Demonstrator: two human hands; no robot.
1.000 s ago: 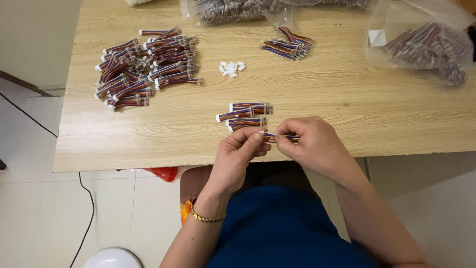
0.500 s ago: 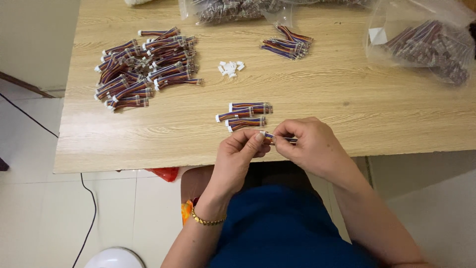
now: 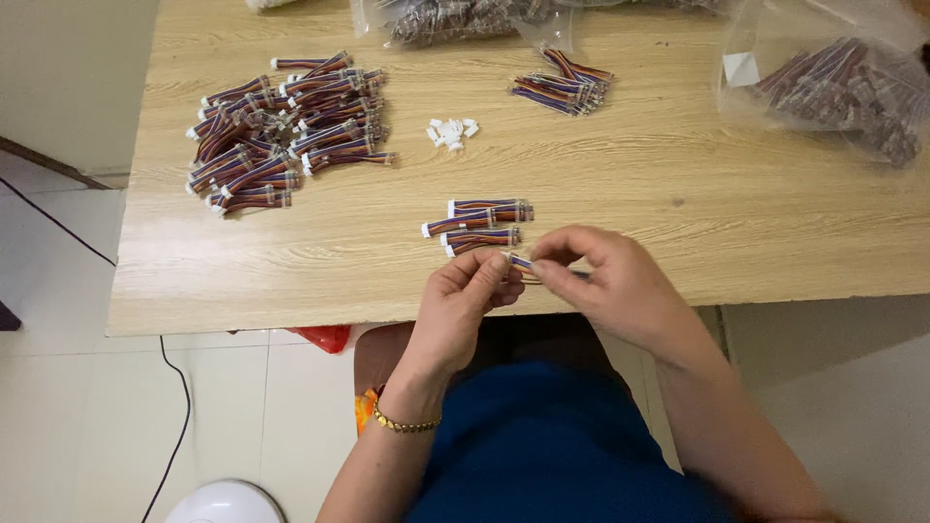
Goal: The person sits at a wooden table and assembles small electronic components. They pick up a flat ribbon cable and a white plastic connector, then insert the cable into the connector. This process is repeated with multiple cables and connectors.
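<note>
Wire bundle (image 3: 523, 263) sits pinched between both hands at lower centre, just over the near edge of the surface (image 3: 678, 194). Left hand (image 3: 465, 300) and right hand (image 3: 610, 281) each clench one end in a fingertip grip. Four finished bundles (image 3: 480, 225) lie just above; bare wood stretches right.

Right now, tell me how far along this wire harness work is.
Looks done: a big pile of short multicoloured wire harnesses at the table's far left, and a few more laid just beyond the hands. In hand: the left hand and right hand pinch one harness between them. Apparently left: loose white connectors, a small bundle, and bagged wires.
</note>
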